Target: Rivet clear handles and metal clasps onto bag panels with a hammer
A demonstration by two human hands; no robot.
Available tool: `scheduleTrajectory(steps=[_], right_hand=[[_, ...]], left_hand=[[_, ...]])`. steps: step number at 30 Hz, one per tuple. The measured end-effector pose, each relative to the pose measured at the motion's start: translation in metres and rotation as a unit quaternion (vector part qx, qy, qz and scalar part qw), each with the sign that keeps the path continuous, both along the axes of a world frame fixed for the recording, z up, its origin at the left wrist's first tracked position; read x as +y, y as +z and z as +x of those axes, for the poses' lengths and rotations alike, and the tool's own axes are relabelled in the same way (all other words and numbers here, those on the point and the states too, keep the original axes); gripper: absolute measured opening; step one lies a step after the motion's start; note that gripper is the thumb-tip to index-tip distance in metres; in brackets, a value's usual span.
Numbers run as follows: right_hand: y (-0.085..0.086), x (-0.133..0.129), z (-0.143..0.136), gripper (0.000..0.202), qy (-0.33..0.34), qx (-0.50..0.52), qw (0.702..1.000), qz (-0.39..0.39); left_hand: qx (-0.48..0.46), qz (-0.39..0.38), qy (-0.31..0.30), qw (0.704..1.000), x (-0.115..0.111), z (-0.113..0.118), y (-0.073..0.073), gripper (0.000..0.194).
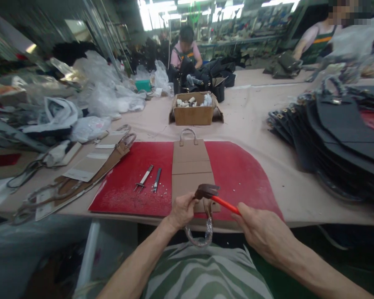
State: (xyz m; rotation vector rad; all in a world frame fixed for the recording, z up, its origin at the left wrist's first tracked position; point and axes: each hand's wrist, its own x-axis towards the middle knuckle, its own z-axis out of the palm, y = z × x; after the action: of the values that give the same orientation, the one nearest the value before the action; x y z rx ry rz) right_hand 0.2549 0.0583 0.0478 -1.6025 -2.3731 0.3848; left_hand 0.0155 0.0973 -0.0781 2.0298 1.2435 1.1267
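Note:
My right hand (263,230) is closed around the orange handle of a claw hammer (226,204). The dark hammer head is right at the fingers of my left hand (183,212). Those fingers are pinched together over the near end of a tan bag panel (191,162); what they hold is hidden. The panel lies flat on a red board (243,174), with one handle at its far end. A plastic-wrapped handle (199,241) hangs off the near end over the table edge. Left of the panel lie a pronged metal tool (145,177) and a flat metal tool (157,180).
A cardboard box (193,116) of small pieces stands beyond the board. Tan bag panels (92,164) lie left, a stack of dark bag panels (339,128) right. Clear plastic (102,87) heaps up at the back left. Two people (185,50) work across the table.

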Motion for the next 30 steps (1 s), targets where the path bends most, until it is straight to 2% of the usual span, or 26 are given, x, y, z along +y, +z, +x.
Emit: scheduleTrajectory(steps=[3, 5, 8, 9, 11, 13, 15, 16, 18, 19, 20, 21, 23, 24, 26, 28, 30], right_hand=[[-0.013, 0.013, 0.010, 0.033, -0.045, 0.083, 0.993, -0.071], [-0.027, 0.029, 0.021, 0.037, -0.081, 0.155, 0.977, -0.120], [-0.054, 0.061, 0.038, 0.039, -0.139, 0.155, 0.965, -0.160], [-0.062, 0.071, 0.041, 0.037, -0.162, 0.115, 0.970, -0.139], [-0.072, 0.082, 0.039, 0.032, -0.180, 0.012, 0.983, -0.044], [-0.074, 0.079, 0.025, 0.027, -0.153, -0.058, 0.984, 0.065], [-0.071, 0.061, 0.003, 0.025, -0.095, -0.058, 0.987, 0.113], [-0.070, 0.049, -0.010, 0.023, -0.073, -0.040, 0.991, 0.107], [-0.070, 0.023, -0.034, 0.023, -0.042, -0.020, 0.998, 0.031], [-0.071, 0.011, -0.044, 0.025, -0.049, -0.018, 0.998, -0.019], [-0.074, 0.001, -0.051, 0.028, -0.065, -0.020, 0.996, -0.065], [-0.079, -0.007, -0.055, 0.031, -0.086, -0.016, 0.991, -0.105], [-0.090, -0.014, -0.057, 0.035, -0.131, 0.019, 0.978, -0.162], [-0.097, -0.013, -0.056, 0.035, -0.151, 0.053, 0.970, -0.181], [-0.111, -0.008, -0.052, 0.036, -0.172, 0.139, 0.950, -0.218], [-0.121, -0.003, -0.049, 0.040, -0.178, 0.226, 0.924, -0.250], [-0.124, -0.004, -0.045, 0.043, -0.183, 0.294, 0.900, -0.264]], left_hand=[[0.007, -0.004, 0.014, 1.000, -0.001, 0.000, 0.005, 0.017], [0.020, -0.002, 0.020, 1.000, -0.002, 0.000, 0.007, 0.015], [0.048, 0.022, 0.017, 0.998, -0.003, -0.002, 0.006, 0.015], [0.057, 0.033, 0.015, 0.998, -0.004, -0.002, 0.005, 0.015], [0.062, 0.046, 0.007, 0.997, -0.004, 0.000, 0.003, 0.015], [0.023, 0.024, 0.000, 0.999, -0.003, 0.003, 0.003, 0.013], [-0.103, -0.044, 0.053, 0.992, 0.003, 0.004, 0.008, 0.015], [-0.190, -0.084, 0.112, 0.972, 0.008, 0.002, 0.012, 0.020], [-0.323, -0.139, 0.231, 0.907, 0.021, -0.009, 0.021, 0.028], [-0.337, -0.148, 0.270, 0.890, 0.028, -0.017, 0.026, 0.029], [-0.310, -0.145, 0.292, 0.893, 0.035, -0.027, 0.031, 0.028], [-0.243, -0.137, 0.305, 0.911, 0.042, -0.037, 0.036, 0.024], [-0.045, -0.118, 0.334, 0.934, 0.052, -0.054, 0.043, 0.017], [0.058, -0.113, 0.353, 0.927, 0.056, -0.060, 0.046, 0.014], [0.223, -0.123, 0.375, 0.891, 0.064, -0.066, 0.048, 0.017], [0.325, -0.142, 0.370, 0.859, 0.072, -0.067, 0.048, 0.023], [0.376, -0.151, 0.360, 0.840, 0.078, -0.066, 0.048, 0.023]])
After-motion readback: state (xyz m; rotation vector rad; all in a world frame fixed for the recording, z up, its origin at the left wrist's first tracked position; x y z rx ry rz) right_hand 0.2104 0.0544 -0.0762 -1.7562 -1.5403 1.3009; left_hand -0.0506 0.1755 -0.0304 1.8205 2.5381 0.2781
